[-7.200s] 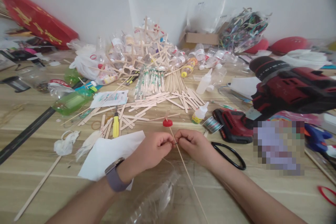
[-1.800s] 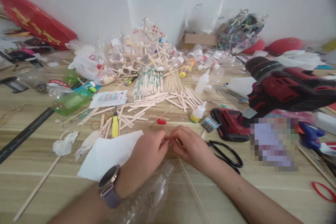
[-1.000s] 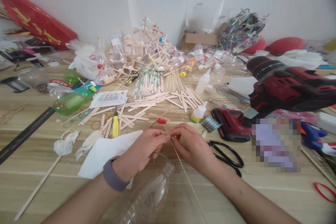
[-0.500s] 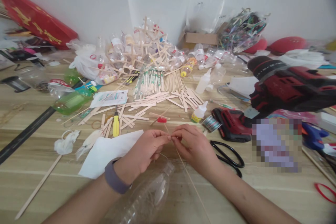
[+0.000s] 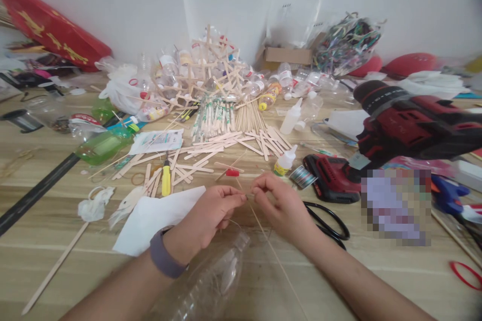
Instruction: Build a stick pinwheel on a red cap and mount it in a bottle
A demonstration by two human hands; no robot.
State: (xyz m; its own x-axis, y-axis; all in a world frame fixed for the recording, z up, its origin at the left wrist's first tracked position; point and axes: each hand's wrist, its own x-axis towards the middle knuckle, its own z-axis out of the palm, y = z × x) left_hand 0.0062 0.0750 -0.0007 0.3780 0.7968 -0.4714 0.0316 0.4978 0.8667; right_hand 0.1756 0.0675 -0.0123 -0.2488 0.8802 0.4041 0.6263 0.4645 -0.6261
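My left hand (image 5: 216, 213), with a purple band at the wrist, pinches a thin wooden stick (image 5: 273, 251) near its upper part. A small red piece (image 5: 232, 172) lies at the stick's far end. My right hand (image 5: 280, 205) is just to the right, thumb and forefinger pressed together beside the left fingertips; what they hold is too small to make out. A fine thread (image 5: 232, 222) hangs under my left hand. Beneath my hands lies a clear plastic bottle (image 5: 216, 276).
Black scissor handles (image 5: 331, 220) and a red drill (image 5: 417, 123) are at right. White paper (image 5: 150, 220) and a yellow screwdriver (image 5: 166, 179) lie at left. Glue bottles (image 5: 285, 161), craft sticks (image 5: 199, 149) and piled bottles (image 5: 169, 70) stand behind.
My right hand has drawn a little up and to the right, and its fingertips have parted from those of my left hand. My left hand has hardly moved.
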